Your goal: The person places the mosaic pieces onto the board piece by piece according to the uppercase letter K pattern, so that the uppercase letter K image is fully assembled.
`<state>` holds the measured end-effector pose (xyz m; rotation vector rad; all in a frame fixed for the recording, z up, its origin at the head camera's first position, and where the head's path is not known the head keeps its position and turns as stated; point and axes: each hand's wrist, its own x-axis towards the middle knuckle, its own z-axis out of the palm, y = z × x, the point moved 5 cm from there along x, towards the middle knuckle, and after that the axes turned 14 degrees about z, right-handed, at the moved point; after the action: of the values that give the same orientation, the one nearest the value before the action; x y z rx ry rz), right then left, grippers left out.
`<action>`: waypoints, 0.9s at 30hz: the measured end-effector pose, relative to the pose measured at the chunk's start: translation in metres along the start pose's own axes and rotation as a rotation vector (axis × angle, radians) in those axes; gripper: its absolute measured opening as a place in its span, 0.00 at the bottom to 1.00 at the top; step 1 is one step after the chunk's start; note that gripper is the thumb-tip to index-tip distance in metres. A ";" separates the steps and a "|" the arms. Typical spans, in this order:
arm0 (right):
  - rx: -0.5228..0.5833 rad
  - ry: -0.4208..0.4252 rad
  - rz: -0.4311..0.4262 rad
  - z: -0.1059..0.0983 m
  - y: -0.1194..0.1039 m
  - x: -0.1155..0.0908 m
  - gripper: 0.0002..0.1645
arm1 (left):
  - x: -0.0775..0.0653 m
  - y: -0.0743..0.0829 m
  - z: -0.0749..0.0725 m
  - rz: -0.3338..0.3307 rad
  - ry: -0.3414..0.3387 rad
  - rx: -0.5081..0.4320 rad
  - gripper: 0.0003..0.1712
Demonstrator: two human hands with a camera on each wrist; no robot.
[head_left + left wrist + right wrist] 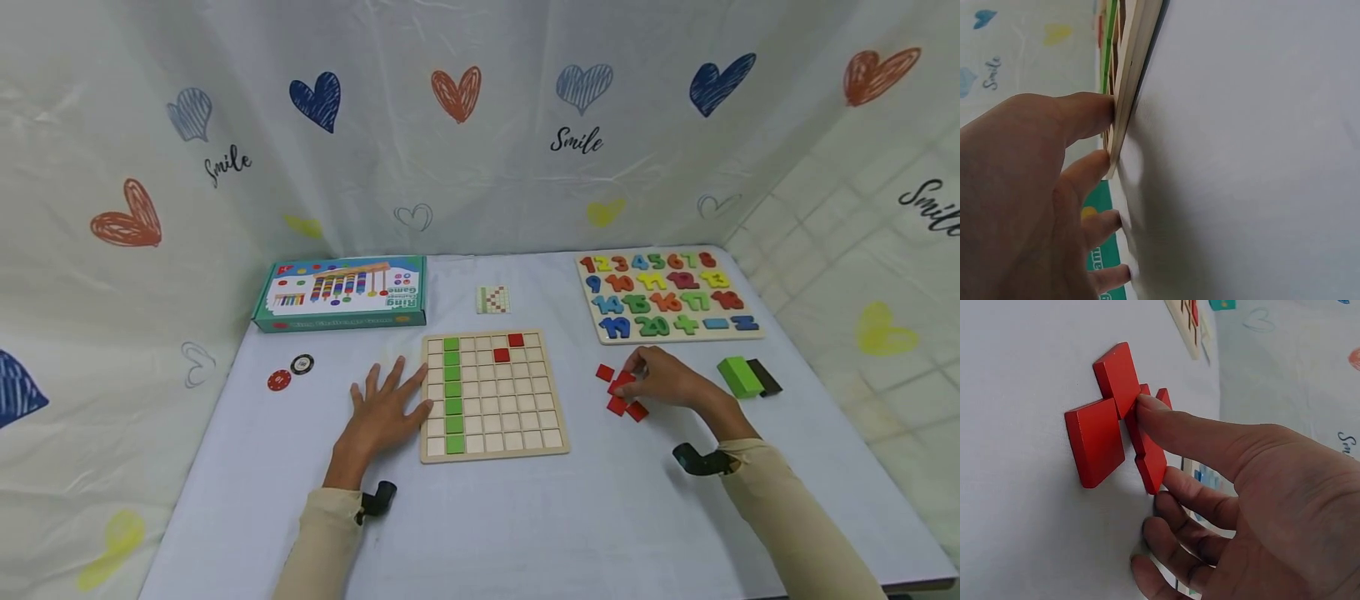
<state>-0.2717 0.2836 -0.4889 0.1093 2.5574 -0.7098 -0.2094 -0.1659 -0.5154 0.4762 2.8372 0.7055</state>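
A wooden grid board (510,406) lies mid-table with a column of green tiles (453,389) near its left side. Two red tiles, one (516,340) in the top row and one (502,355) just below it, sit in its squares. My left hand (382,423) lies with fingers spread, thumb and index finger touching the board's left edge. To the right of the board, my right hand (667,382) pinches a red tile (1151,450) between thumb and index finger. Loose red tiles (1096,444) surround it on the cloth, some partly hidden by others.
Behind the board lies a small pattern card (493,300). A ring game box (341,293) stands back left, two round chips (279,380) before it. A number puzzle board (596,321) lies back right. Right of my right hand are a green block (739,377) and a black block (765,377).
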 end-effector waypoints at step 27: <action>0.032 0.127 0.001 0.003 0.009 -0.005 0.20 | -0.001 -0.003 -0.001 0.002 0.024 -0.065 0.40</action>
<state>-0.2642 0.2899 -0.4932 0.1721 2.6665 -0.7665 -0.2095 -0.1692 -0.5162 0.4627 2.8261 0.8063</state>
